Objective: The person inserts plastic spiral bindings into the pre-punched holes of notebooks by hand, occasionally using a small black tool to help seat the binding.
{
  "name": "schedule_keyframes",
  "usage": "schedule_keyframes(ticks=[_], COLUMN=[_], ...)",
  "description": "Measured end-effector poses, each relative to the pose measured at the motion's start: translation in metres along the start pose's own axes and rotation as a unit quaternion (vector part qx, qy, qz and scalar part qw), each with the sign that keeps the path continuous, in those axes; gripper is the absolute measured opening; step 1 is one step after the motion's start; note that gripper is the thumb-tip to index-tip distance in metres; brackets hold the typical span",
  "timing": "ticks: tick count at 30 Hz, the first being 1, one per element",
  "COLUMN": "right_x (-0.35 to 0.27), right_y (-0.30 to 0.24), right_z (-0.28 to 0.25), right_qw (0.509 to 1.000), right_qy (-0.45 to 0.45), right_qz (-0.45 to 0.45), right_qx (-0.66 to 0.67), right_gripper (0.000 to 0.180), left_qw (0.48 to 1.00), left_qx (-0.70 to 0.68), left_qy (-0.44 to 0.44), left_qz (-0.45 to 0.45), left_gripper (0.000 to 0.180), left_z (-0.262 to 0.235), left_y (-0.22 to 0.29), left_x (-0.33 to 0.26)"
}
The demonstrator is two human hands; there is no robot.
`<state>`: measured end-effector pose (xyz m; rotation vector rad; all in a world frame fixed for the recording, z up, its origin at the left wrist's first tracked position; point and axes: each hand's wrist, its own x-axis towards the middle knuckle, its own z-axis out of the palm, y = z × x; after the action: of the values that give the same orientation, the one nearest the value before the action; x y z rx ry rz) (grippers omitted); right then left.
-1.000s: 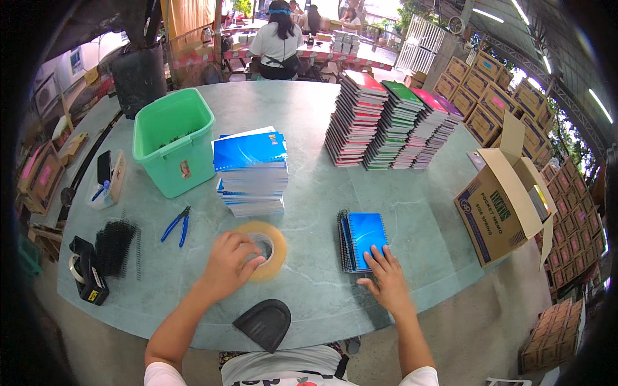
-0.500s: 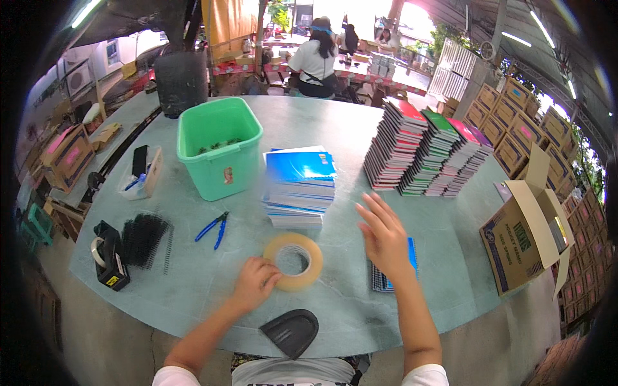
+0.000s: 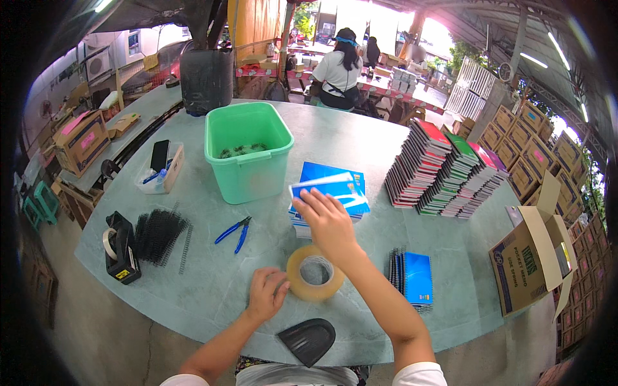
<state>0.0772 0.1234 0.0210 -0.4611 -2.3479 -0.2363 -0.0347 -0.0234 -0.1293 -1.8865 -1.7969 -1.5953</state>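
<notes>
My right hand (image 3: 327, 225) reaches onto the stack of blue-covered notebooks (image 3: 301, 225). Its fingers close on the near edge of the top blue notebook (image 3: 331, 186), which sits tilted and askew on the pile. Lower down, my left hand (image 3: 267, 293) is beside a wide roll of clear tape (image 3: 297, 283), fingers loosely curled and slightly blurred, with nothing visible in them. The tape lies flat just before the stack. Spiral-bound blue notebooks (image 3: 417, 276) lie to the right of my right forearm.
A green bin (image 3: 248, 177) holds black wire coils. Blue cutters (image 3: 233, 235), black spiral coils (image 3: 159, 238), a tape dispenser (image 3: 122, 251) and a small tray (image 3: 168, 174) are leftward. Coloured notebook stacks (image 3: 418, 164) and an open carton (image 3: 524, 257) stand right. A black pad (image 3: 309, 341) lies near.
My right hand has moved left from above the spiral-bound notebooks to the blue stack and taken hold of its top notebook. My left hand stays near the tape roll. The view has shifted.
</notes>
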Motion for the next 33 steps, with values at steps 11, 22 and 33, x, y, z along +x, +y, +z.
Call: schedule_keyframes(ticks=[11,22,33], right_x=[-0.074,-0.144,-0.142], right_y=[-0.013,-0.007,-0.002], right_z=[-0.048,0.002,0.018], right_qw=[0.867,0.740,0.745], right_qy=[-0.087,-0.030,-0.129], right_qz=[0.317,0.400,0.376], right_qx=[0.374,0.539,0.535], right_gripper=[0.043,0.033,0.025], left_qw=[0.894,0.840,0.906], left_qx=[-0.372,-0.454,-0.234], left_qy=[-0.077,-0.202,-0.286], left_qz=[-0.238,-0.219,-0.203], left_gripper=[0.028,0.031,0.025], left_z=[-0.004,0.008,-0.005], left_y=[0.017,0.031,0.016], left_x=[0.054,0.063,0.059])
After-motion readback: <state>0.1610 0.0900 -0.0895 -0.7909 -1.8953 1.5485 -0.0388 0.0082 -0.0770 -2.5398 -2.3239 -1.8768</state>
